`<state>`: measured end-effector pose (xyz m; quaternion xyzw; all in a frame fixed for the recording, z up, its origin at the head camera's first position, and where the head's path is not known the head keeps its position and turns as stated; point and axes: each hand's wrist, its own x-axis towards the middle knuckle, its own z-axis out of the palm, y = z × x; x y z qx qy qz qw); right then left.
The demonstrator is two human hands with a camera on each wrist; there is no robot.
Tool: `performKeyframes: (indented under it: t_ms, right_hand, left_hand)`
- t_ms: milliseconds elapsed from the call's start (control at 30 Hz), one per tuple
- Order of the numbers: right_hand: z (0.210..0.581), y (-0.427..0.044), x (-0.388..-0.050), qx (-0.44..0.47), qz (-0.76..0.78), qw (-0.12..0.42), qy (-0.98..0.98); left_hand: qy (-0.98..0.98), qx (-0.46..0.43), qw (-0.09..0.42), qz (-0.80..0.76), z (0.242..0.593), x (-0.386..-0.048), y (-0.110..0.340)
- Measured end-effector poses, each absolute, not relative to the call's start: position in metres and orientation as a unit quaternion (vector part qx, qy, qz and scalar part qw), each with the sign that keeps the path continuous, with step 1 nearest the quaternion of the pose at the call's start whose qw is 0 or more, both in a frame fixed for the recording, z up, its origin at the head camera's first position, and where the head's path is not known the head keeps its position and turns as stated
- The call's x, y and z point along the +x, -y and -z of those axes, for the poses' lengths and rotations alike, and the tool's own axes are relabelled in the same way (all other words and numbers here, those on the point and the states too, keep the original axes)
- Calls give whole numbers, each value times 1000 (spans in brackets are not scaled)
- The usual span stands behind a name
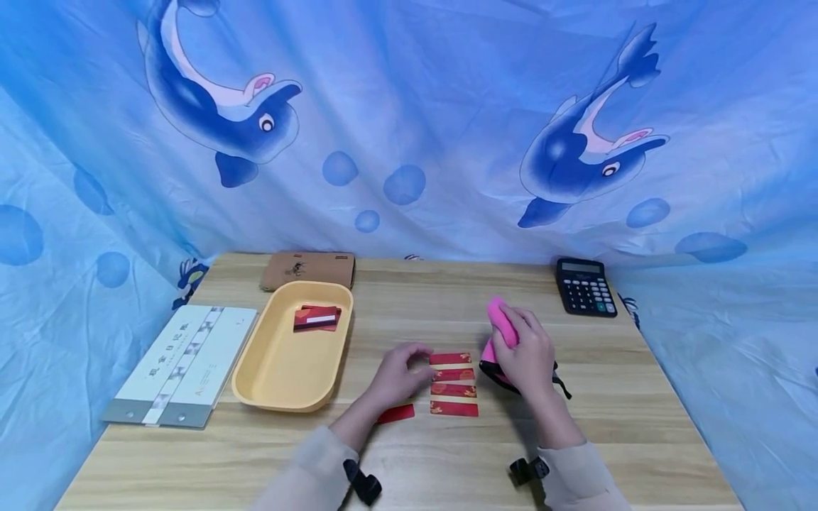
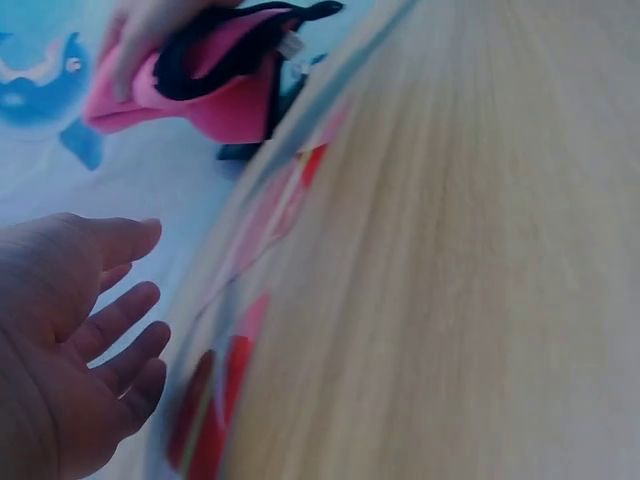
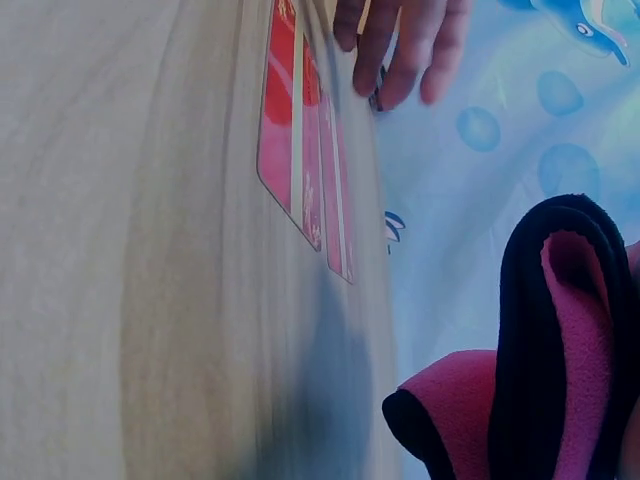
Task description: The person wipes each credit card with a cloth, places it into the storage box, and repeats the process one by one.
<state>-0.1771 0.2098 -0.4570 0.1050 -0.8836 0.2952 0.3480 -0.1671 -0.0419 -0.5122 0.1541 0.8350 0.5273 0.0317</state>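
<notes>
"While the right hand (image 1: 527, 351) grips the pink fabric piece (image 1: 503, 325), what is the state of the left hand (image 1: 396, 376)?"

"It holds nothing. Its fingers are loosely bent, with the thumb apart, at the left ends of four red cards (image 1: 454, 390) laid in a column. Whether a fingertip touches a card cannot be told. The fabric is bunched under the right hand's curled fingers, just beside the column's right ends; the right wrist view shows it raised off the tabletop (image 1: 607, 426)."

"Which faults are likely from here?"

"Misalignment, chiefly. If the fabric's black edging or loose black strap (image 2: 325, 10) drags across the column, the thin cards could slide or overlap. A slack right-hand grip could drop fabric onto them. Lowering the left wrist could shift the single red card (image 1: 397, 414) partly hidden by it."

"List adjacent items and obstructions."

"A yellow tray (image 1: 287, 369) holding further red cards (image 1: 317, 318) limits leftward travel of the left hand. Beside its far side lies a white-and-grey ledger (image 1: 214, 355); a brown wallet (image 1: 309, 268) lies just behind it. The calculator (image 1: 584, 287), at the right rear, is well apart from the cards and obstructs nothing near them."
</notes>
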Motion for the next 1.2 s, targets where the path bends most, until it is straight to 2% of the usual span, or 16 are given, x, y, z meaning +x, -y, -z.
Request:
performKeyframes:
  t_ms: [333,600,733,967,1200]
  right_hand:
    - [459,-214,-178,99,-298,350,883]
    - [457,-215,-179,101,-293,361,880]
    - [457,-215,-179,95,-295,355,882]
    - [459,-217,-178,94,-295,344,886]
    - [460,-218,-179,92,-296,346,886]
  left_hand:
    - [-874,189,20,-447,527,-180,33]
    - [-878,181,-7,-444,522,-185,40]
    - [-887,198,0,-417,519,-188,40]
    - [-894,195,53,-400,513,-187,37]
    - [-905,204,33,-371,515,-191,33]
